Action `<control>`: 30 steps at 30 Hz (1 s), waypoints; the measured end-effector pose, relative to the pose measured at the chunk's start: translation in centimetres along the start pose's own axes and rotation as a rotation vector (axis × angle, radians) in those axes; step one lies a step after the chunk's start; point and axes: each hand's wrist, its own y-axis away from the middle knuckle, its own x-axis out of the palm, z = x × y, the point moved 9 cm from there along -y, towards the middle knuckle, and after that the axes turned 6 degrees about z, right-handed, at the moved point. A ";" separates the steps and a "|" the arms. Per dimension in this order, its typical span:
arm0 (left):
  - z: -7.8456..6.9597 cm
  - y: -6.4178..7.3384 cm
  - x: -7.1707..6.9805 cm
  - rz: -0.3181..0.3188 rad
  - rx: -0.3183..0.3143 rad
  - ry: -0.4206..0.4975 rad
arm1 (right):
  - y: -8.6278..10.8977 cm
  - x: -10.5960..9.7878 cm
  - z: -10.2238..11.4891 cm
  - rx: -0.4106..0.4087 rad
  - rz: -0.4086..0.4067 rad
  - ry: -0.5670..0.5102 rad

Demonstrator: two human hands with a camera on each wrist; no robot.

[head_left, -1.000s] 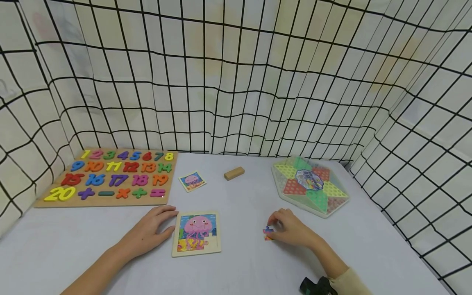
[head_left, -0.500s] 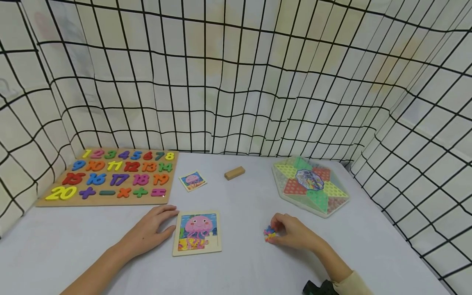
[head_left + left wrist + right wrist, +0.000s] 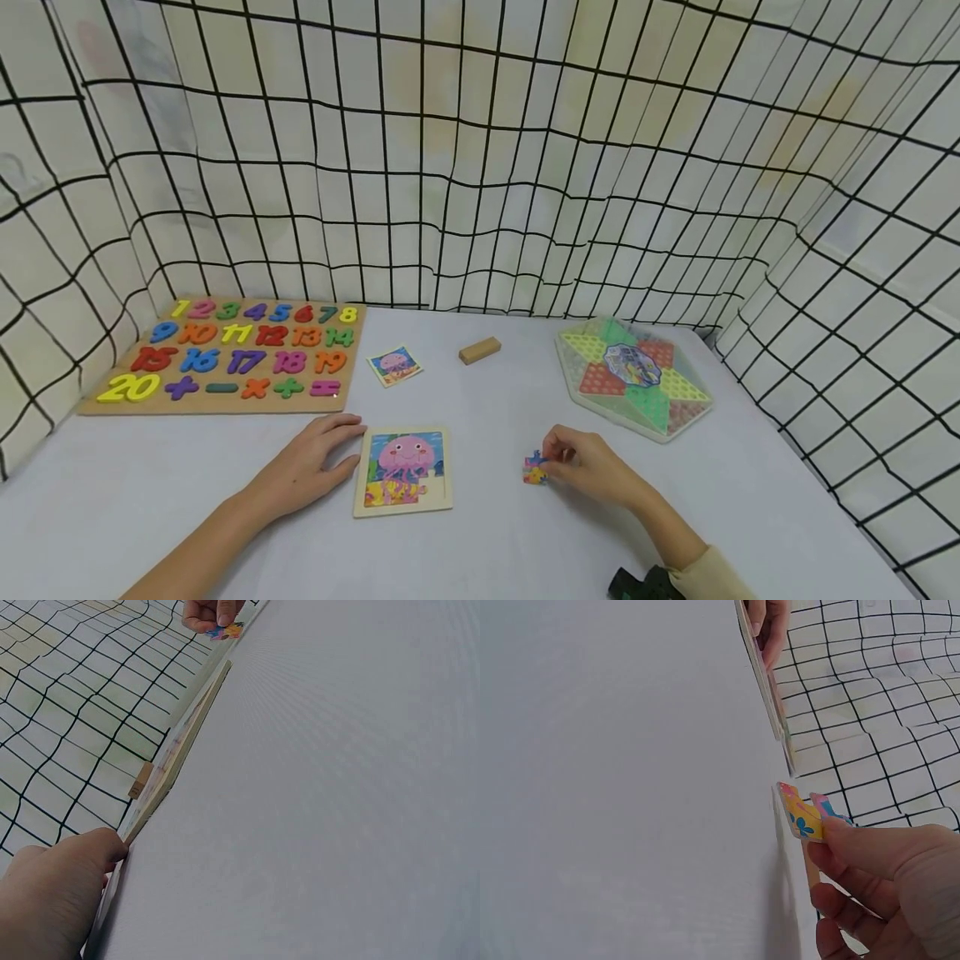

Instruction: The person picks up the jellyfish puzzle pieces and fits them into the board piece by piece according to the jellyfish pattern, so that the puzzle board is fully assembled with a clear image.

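A jellyfish jigsaw puzzle (image 3: 406, 457) in a pale wooden frame lies on the white table, a bare patch at its lower right. My left hand (image 3: 311, 462) rests at its left side, index fingertip at the upper left corner and thumb at the left edge. To the right of the board, my right hand (image 3: 592, 467) pinches a jigsaw piece (image 3: 534, 468) between thumb and fingers. The right wrist view shows this piece (image 3: 802, 817) yellow, pink and blue, with a blue flower on it. In the left wrist view, the left thumb (image 3: 101, 844) meets the frame's near corner.
Behind the puzzle lie a small jellyfish picture card (image 3: 395, 365) and a wooden block (image 3: 479, 350). A number board (image 3: 225, 406) stands at the back left, a hexagonal peg-game box (image 3: 633, 379) at the back right. Black netting (image 3: 480, 175) over white cloth encloses the table.
My right hand has turned the jigsaw piece in its fingers and shifted slightly left with it. The left hand keeps its place at the puzzle; the head view has moved a little.
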 end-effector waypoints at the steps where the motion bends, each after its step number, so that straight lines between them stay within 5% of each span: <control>1: 0.0 0.0 0.0 0.000 0.000 0.002 | -0.1 0.0 0.1 -0.004 -0.008 0.000; 14: 0.1 -0.1 0.0 -0.004 0.000 0.003 | -2.6 0.9 1.9 -0.037 -0.028 -0.068; 30: 0.1 0.0 0.0 -0.001 -0.008 0.000 | -5.8 4.5 5.5 -0.079 0.085 -0.051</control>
